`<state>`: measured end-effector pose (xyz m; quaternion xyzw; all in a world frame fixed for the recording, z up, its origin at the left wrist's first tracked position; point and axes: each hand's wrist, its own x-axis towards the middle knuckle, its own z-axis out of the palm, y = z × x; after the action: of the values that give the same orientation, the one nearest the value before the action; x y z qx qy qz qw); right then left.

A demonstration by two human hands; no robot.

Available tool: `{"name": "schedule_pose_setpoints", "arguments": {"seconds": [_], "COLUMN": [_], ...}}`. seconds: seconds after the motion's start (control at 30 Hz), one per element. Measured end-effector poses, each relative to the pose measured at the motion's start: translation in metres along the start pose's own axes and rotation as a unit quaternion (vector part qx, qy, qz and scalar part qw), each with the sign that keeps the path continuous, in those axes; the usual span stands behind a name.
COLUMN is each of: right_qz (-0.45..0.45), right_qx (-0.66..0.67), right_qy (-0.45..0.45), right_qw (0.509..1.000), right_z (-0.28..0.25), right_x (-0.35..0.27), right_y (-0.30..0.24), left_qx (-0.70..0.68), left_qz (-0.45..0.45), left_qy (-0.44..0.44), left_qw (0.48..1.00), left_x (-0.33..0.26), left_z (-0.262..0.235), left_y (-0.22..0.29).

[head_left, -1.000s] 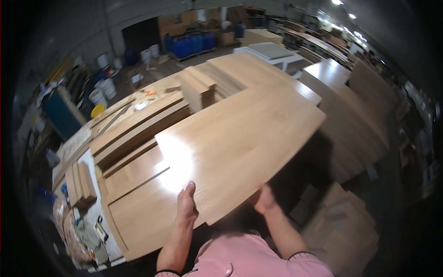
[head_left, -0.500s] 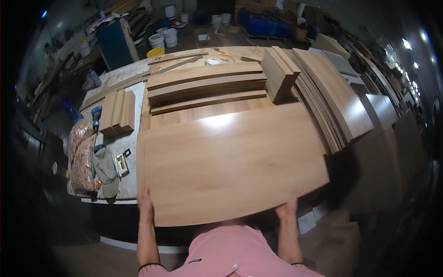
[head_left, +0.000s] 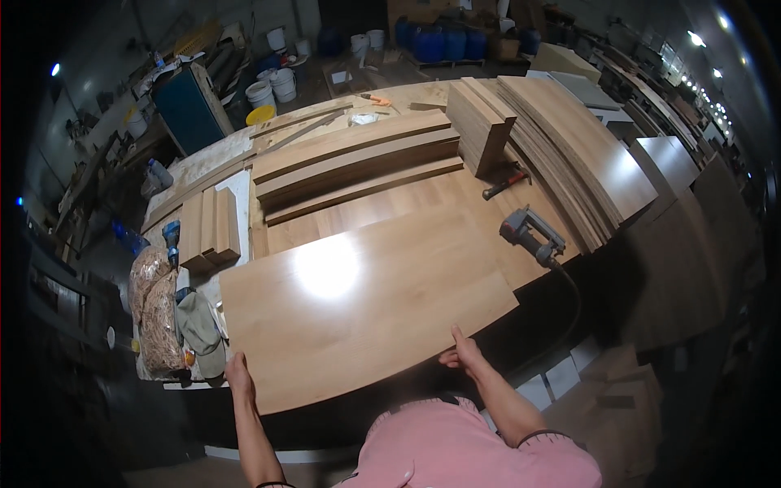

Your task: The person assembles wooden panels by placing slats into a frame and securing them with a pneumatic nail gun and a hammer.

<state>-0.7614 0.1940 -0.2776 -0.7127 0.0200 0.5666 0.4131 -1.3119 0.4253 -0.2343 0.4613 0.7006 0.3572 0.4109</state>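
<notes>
A large wood-grain panel (head_left: pixel 358 325) spans the near side of the workbench, with a bright glare on its top. My left hand (head_left: pixel 237 376) is closed on its left edge by the near corner. My right hand (head_left: pixel 464 350) grips the near edge toward the right, thumb on top and fingers beneath. Past the panel's right end a nail gun (head_left: pixel 533 234) with a hose lies on the bench. A hammer (head_left: pixel 506 180) rests farther back, beside an upright stack of boards (head_left: pixel 480 130).
Long boards (head_left: pixel 358 159) lie stacked behind the panel. More panels (head_left: pixel 578 154) are piled on the right. At left are short board pieces (head_left: pixel 210 228), a blue drill (head_left: pixel 171 241), a grey-green cap (head_left: pixel 202 332) and a bag of brown material (head_left: pixel 154 317). Buckets (head_left: pixel 283 84) stand behind the bench.
Both hands have moved the panel left and slightly toward me, turning it a little. The nail gun and hammer now show, and the panel's left end covers part of the small items near the cap.
</notes>
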Motion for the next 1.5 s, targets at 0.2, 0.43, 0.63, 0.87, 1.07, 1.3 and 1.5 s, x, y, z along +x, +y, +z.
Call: {"name": "schedule_pose_setpoints", "arguments": {"seconds": [0.2,0.43,0.63,0.87,1.07,1.3,1.5], "right_qz": [-0.329,-0.286,-0.383,-0.399,-0.454,-0.4,-0.325], "right_qx": [-0.473,-0.561,-0.495,-0.556,-0.554,-0.549,-0.635], "right_qy": [0.185,0.171,0.185,0.168,0.158,0.136,0.109], "right_qw": [0.796,0.758,0.757,0.709,0.68,0.721,0.693], "right_z": [-0.06,-0.134,-0.154,-0.173,-0.175,-0.176,-0.128], "right_x": [-0.013,-0.009,0.012,0.023,0.031,0.037,0.0], "right_y": [-0.053,-0.09,-0.085,-0.099,-0.096,-0.111,-0.179], "left_qx": [0.365,0.491,0.493,0.478,0.432,0.433,0.657], "left_qz": [0.108,0.106,0.113,0.062,0.071,0.047,-0.01], "left_qy": [-0.127,-0.226,-0.174,-0.113,-0.078,-0.092,-0.328], "left_qw": [0.916,0.835,0.845,0.869,0.896,0.895,0.679], "left_x": [0.026,-0.062,-0.059,-0.054,-0.057,-0.071,-0.006], "left_z": [-0.013,0.005,0.007,0.018,0.021,0.022,0.042], "left_y": [0.002,-0.016,-0.022,-0.014,-0.016,-0.003,0.124]}}
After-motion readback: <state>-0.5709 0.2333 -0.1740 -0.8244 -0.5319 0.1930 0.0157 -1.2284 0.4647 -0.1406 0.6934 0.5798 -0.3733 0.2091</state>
